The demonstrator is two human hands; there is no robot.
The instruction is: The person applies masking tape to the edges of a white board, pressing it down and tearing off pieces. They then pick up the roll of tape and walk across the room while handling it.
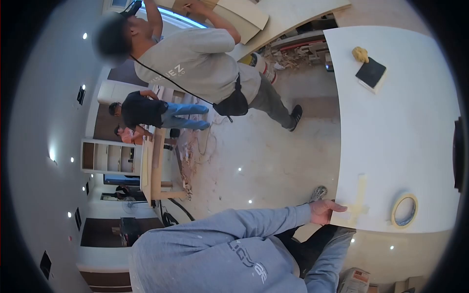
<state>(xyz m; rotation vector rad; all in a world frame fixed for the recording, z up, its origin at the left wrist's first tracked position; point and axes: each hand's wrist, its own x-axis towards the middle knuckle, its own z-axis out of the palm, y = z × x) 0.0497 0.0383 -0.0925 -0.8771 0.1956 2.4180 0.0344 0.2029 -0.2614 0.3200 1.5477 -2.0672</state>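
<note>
Neither of my hands shows in the head view. The view lies on its side, with the ceiling at the left. A large white board (pixel 398 122) fills the right. On it lie a roll of masking tape (pixel 414 211), crossed strips of tape (pixel 360 198), and a dark flat pad (pixel 373 72) with a pale side, touching a crumpled yellow lump (pixel 360 53). A co-worker's hand (pixel 326 211) grips the board's corner, thumb on top. That person's other hand is hidden behind the board's edge.
The co-worker in a grey sweatshirt (pixel 210 249) stands at the bottom. Another person in a grey T-shirt (pixel 195 63) works at a bench (pixel 293 18). A bucket (pixel 264 66) stands beneath it. Farther off, people stand by a wooden table (pixel 155 166); scraps and a cable litter the floor.
</note>
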